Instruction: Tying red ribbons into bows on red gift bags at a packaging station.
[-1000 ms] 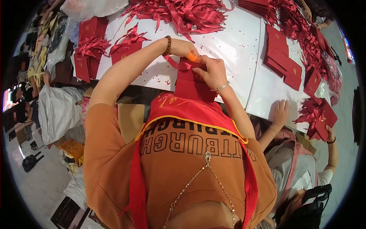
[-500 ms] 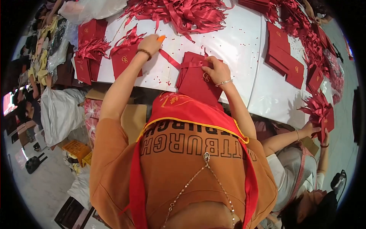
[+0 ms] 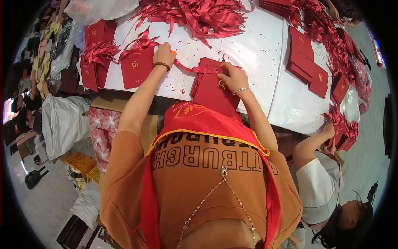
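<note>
My left hand point(image 3: 165, 56) is closed at the end of a dark red ribbon point(image 3: 190, 69), with a small orange piece showing by its thumb. The ribbon runs right, across the top of a stack of red card-like pouches point(image 3: 211, 95), to my right hand point(image 3: 233, 78). That hand pinches the ribbon against the stack, thumb and forefinger together; its fingertips partly cover the ribbon. The stack lies at the table's near edge, against my red apron. Beside my left wrist is another red pouch pile point(image 3: 137, 70) with a gold emblem and ribbons at its top.
A large heap of loose red ribbons point(image 3: 199, 18) lies at the back of the white table point(image 3: 253, 50). More red pouches point(image 3: 306, 62) are at right, others point(image 3: 93, 70) at far left. A co-worker's hand point(image 3: 328, 129) handles ribboned red pouches at lower right. Small red bits dot the tabletop.
My left hand has come slightly nearer, and the ribbon now hangs in a looser curve. My right hand has shifted slightly left. The co-worker's hands and pouches moved left, nearer the table.
</note>
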`<state>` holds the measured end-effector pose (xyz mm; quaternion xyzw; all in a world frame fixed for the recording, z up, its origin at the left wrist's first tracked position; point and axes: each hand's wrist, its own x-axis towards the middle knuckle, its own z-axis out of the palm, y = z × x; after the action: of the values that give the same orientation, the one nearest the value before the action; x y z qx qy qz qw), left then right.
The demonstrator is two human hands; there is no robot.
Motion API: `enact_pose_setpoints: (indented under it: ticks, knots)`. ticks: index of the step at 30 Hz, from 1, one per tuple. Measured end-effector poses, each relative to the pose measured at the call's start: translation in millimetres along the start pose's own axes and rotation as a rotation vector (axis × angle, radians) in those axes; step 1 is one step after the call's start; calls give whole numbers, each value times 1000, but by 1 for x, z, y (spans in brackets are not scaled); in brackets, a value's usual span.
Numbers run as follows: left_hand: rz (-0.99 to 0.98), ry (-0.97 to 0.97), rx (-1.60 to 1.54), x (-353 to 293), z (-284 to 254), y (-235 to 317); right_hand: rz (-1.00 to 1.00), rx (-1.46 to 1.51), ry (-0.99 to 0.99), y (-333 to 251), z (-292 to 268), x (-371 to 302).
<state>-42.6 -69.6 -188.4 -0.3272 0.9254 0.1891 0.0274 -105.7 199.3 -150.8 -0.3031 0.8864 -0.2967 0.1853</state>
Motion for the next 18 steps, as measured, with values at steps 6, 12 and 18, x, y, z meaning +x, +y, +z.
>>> enact_pose_setpoints:
  ticks: [6,12,18]
  knots:
    - [-11,101,-727,3,-11,24,10,44,-8,-1,-2,3]
    - [553,-159,-484,-39,-15,79,-182,-32,13,-35,5,23]
    - [558,-269,-477,-36,4,71,-161,13,-86,-12,5,23]
